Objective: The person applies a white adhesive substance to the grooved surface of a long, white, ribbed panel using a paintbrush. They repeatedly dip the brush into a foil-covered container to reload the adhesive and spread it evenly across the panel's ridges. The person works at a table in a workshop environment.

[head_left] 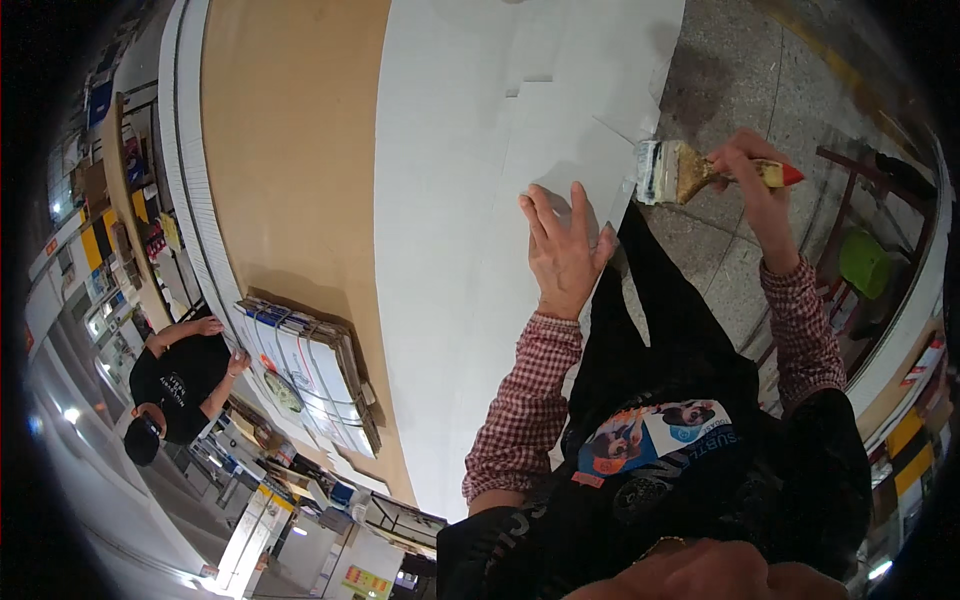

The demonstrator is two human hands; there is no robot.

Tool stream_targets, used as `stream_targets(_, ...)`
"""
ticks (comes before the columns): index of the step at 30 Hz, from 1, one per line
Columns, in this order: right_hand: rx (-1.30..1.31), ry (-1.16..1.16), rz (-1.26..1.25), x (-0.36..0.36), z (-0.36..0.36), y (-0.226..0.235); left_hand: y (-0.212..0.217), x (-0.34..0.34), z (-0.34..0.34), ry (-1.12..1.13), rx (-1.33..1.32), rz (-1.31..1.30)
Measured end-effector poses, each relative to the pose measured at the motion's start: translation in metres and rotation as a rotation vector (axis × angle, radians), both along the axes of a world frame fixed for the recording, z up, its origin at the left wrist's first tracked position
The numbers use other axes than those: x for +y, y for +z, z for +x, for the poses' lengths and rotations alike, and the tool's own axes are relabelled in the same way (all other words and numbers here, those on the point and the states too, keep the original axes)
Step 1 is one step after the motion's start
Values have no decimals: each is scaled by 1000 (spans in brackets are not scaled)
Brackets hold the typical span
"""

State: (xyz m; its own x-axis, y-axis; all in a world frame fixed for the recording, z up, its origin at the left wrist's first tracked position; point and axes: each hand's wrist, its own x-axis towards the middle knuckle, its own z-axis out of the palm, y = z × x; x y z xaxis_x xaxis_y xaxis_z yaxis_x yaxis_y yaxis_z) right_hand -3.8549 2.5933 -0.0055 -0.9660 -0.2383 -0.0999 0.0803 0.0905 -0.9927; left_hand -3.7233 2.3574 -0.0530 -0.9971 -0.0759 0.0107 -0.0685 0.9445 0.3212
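Note:
A wide paintbrush (690, 172) is held by its handle in my right hand (760, 190), out past the right edge of the white sheet (440, 200). Its bristles carry white residue and meet the sheet's edge. The handle is yellowish with a red end, and my fingers are wrapped round it. My left hand (566, 255) rests on the sheet near that same edge, fingers stretched and apart, with nothing in it. Under the left hand, faint outlines suggest a smaller white piece lying on the sheet; how far it reaches is unclear.
Left of the sheet runs a brown surface (290, 150). A strapped bundle of flat printed pieces (310, 370) lies on it. Beyond the table's far side, a person in black (180, 385) has both hands by its edge. A dark red frame (845, 200) and green basin (863, 263) stand right.

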Motion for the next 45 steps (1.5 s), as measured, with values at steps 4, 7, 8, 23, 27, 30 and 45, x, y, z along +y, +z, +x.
stream_targets(4,111,-136,10,-4,-4,3,-1,-3,0,-16,-1,-11)
stream_targets(7,24,-33,79,-2,1,0,1,-3,1,-30,-39,-24)
stream_targets(8,5,-19,49,1,3,1,1,-3,-1,-37,-33,-27)
stream_targets(23,30,56,-33,-2,27,1,6,-10,-4,-88,-75,-1)
stream_targets(27,85,-51,-1,-9,24,-3,3,-10,-2,-79,-122,45)
stream_targets(30,22,46,40,-14,44,-5,-2,-10,0,-80,-40,4)
stream_targets(45,209,-55,87,-23,73,0,-11,-21,75,-11,-75,-11)
